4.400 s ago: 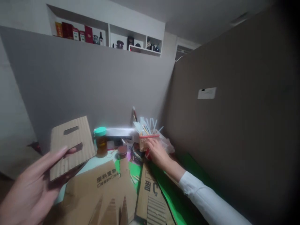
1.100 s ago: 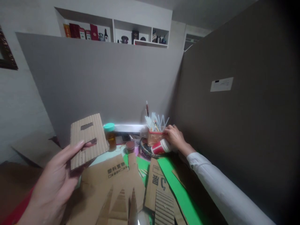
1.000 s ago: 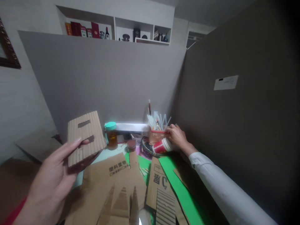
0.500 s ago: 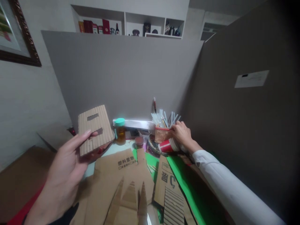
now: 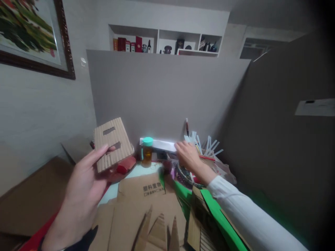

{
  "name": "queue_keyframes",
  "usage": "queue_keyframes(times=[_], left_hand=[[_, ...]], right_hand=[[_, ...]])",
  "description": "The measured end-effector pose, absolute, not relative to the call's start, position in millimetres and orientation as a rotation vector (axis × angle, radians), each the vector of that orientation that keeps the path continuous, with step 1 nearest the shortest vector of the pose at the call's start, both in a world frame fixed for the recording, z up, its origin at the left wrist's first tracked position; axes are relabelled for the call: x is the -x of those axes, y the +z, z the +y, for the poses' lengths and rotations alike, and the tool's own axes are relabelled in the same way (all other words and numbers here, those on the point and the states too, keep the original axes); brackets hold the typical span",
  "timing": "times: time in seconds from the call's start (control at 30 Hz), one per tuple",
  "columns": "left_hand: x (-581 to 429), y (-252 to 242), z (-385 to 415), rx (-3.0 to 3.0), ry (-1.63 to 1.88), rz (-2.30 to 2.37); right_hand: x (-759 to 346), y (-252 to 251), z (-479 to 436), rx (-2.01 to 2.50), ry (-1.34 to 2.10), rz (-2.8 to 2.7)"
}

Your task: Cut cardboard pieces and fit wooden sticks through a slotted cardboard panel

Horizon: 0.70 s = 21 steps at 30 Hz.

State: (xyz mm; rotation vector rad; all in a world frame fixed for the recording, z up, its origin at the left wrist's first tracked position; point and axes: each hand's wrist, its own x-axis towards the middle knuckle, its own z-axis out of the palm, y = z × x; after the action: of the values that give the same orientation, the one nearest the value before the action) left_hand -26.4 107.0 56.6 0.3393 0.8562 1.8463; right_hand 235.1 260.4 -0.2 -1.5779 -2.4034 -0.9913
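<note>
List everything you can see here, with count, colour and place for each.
corrugated cardboard piece: one, brown, in the left hand
jar: one, amber, teal lid, back of the table
pale sticks: a bunch, whitish, upright beside the right hand
printed cardboard sheet: one, brown, flat mid-table
green paper: one strip, beside the right sleeve
framed picture: one, dark frame, upper-left wall
left hand: one, grips the corrugated cardboard piece
right hand: one, white sleeve, outstretched by the sticks
</note>
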Motion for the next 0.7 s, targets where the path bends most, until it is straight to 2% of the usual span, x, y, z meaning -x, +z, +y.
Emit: queue_keyframes(times=[0.17,0.4,0.7], left_hand=[[32.8,57.0,107.1,-0.310,1.886,0.822],[35.4,55.0,111.9,-0.299,1.900,0.838],[36.6,47.6,119.5,-0.353,1.877,0.876]], right_hand=[[-191.6,-17.6,299.5,1.331,-1.045,-2.450],[-184.4,-38.9,323.8,1.251,-1.044,-2.476],[-185.4,-18.4,329.2,1.327,-0.872,-2.535]])
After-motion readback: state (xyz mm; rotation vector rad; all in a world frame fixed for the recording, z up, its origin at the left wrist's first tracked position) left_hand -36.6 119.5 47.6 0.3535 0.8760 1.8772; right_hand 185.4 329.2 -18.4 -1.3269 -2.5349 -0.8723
